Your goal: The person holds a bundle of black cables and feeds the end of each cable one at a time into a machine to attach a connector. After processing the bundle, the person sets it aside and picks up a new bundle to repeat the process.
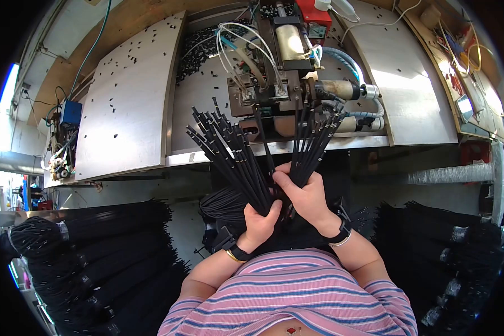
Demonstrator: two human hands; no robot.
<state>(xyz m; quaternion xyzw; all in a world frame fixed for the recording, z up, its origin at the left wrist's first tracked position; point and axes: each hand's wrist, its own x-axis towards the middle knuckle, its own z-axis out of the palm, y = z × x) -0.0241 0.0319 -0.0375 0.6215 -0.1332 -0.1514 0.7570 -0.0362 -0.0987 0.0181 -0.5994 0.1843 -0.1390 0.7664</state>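
My left hand (261, 221) is closed around a thick bundle of thin black cords (229, 151), whose tips fan out up and to the left. Beside it, my right hand (308, 199) grips a smaller bundle of the same cords (313, 140), leaning up and to the right. Between the two bundles a single cord (265, 140) runs from near my right thumb and forefinger up to the front of a machine (257, 92). Many cord tips carry small light bands. The lower ends of both bundles are hidden behind my hands and against dark material.
The machine has white air tubes (225, 53) and metal cylinders (341, 88). Small black bits lie scattered over the left metal panel (131, 95) and behind the machine. Large piles of black cords flank me at left (106, 252) and right (425, 257). The table's metal edge (196, 158) crosses ahead.
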